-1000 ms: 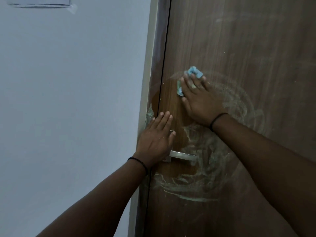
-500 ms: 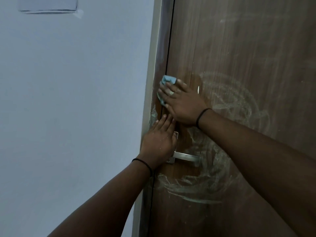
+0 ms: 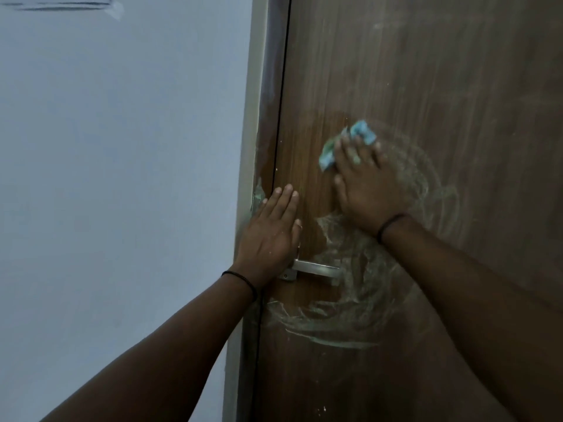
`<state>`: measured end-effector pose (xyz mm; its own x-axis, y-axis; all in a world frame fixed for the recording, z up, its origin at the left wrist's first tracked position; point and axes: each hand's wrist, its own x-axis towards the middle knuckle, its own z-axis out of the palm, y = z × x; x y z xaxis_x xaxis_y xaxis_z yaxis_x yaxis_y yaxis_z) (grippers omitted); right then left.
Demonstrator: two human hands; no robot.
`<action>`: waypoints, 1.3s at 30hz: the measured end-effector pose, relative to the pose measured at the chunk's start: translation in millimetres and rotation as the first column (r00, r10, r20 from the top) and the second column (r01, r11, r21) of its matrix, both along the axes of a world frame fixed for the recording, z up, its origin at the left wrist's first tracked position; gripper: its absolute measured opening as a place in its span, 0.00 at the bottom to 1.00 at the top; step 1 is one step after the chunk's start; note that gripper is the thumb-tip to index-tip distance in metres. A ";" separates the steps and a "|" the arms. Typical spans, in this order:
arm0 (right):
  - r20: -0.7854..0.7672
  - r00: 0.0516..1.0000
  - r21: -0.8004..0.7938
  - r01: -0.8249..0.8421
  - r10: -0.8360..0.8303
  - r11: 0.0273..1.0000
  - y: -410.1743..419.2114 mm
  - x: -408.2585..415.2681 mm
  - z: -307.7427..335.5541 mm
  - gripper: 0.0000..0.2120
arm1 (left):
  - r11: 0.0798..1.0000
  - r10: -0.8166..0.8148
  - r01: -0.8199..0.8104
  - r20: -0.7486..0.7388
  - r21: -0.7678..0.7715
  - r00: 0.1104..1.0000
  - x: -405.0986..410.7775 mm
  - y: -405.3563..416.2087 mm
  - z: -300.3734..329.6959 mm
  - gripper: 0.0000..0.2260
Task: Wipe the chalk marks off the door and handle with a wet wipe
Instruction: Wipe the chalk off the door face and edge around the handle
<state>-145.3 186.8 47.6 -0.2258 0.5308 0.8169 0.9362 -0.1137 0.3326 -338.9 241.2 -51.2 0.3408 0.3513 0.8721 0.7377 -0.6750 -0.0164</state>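
Observation:
A brown wooden door (image 3: 426,86) fills the right half of the view, smeared with pale swirling chalk marks (image 3: 359,303) around and below the metal lever handle (image 3: 316,268). My right hand (image 3: 367,190) lies flat on the door above the handle and presses a crumpled blue wet wipe (image 3: 361,134) under its fingertips. My left hand (image 3: 269,236) rests flat, fingers together, on the door's left edge just above the handle's base, which it partly hides. It holds nothing.
A pale painted wall (image 3: 122,178) takes up the left half. The door frame (image 3: 253,117) runs vertically between wall and door, with a chalky chipped spot near my left hand. A taped paper sheet (image 3: 61,1) sits at the top left.
My right hand slid the wipe left to the door's edge and has now swept it back right and slightly down. My left hand has stayed pressed by the handle.

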 end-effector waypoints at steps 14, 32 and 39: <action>0.022 1.000 0.022 0.010 -0.011 1.000 12.7 -0.7 25.5 0.27 | 0.999 -0.019 0.021 -0.057 0.039 0.998 17.1 13.0 54.0 0.25; 0.302 0.950 -0.256 -0.003 0.083 0.967 -17.4 22.6 -87.4 0.27 | 0.989 -0.141 0.138 0.064 0.049 0.988 28.4 20.5 69.3 0.23; 0.228 0.973 -0.155 0.004 0.032 0.988 -6.0 6.3 -82.3 0.27 | 0.989 -0.147 0.145 0.053 0.035 0.988 27.6 19.1 70.4 0.22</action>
